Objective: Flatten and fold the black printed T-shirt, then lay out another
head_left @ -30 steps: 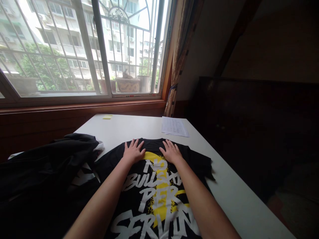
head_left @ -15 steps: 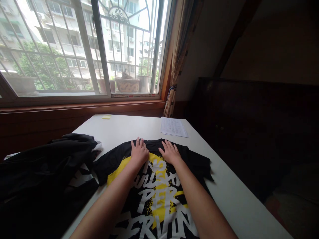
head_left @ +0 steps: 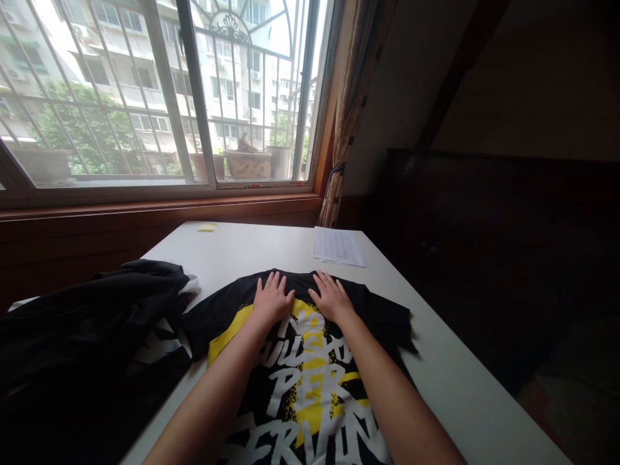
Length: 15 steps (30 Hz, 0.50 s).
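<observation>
The printed black T-shirt (head_left: 310, 381) lies on the tabletop (head_left: 261, 248), collar (head_left: 299, 276) toward the far edge; left hand (head_left: 272, 299) and right hand (head_left: 332, 297) rest flat below the collar, grip released, seemingly pressing the fabric smooth.

Window (head_left: 201, 97) glare leaves the right side deeply shadowed.

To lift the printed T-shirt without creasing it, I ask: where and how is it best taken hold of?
Probably the T-shirt is best pinched at both shoulders, beside the collar, from above and the near side: it lies flat, its collar at the far end, and the left hand and right hand rest near there.
</observation>
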Available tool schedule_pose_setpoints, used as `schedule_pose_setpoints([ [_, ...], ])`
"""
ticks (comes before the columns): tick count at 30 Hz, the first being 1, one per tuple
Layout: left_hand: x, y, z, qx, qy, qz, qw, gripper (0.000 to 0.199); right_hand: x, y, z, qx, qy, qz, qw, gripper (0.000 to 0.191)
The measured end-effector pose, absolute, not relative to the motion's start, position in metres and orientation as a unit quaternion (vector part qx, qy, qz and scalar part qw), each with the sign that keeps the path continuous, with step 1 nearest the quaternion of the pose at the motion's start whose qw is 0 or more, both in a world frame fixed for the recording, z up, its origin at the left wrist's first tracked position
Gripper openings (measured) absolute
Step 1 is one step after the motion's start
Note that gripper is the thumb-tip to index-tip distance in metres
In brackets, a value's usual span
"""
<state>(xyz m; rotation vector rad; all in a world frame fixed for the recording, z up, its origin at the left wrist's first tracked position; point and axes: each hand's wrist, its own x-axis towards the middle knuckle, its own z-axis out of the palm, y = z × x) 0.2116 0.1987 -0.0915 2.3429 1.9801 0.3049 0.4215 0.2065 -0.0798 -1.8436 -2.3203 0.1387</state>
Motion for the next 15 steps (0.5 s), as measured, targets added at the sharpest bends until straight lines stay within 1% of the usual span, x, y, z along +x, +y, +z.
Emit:
schedule_pose_setpoints([
  [3, 0.212, 0.198, -0.093, 0.763, 0.639, 0.098, 0.03, 0.073, 0.419, 0.201, -0.076, -0.527, -0.842, 0.029, 0.112, 0.062],
  [6, 0.212, 0.198, -0.093, 0.766, 0.636, 0.096, 0.031, 0.07, 0.417, 0.201, -0.076, -0.471, -0.875, 0.047, 0.104, 0.058],
  [11, 0.211, 0.197, -0.091, 0.768, 0.633, 0.092, 0.034, 0.068, 0.419, 0.21, -0.081, -0.518, -0.849, 0.065, 0.085, 0.061],
  [15, 0.212, 0.196, -0.09, 0.754, 0.65, 0.092, 0.032, 0.073, 0.421, 0.214, -0.085, -0.562, -0.821, 0.071, 0.074, 0.065],
])
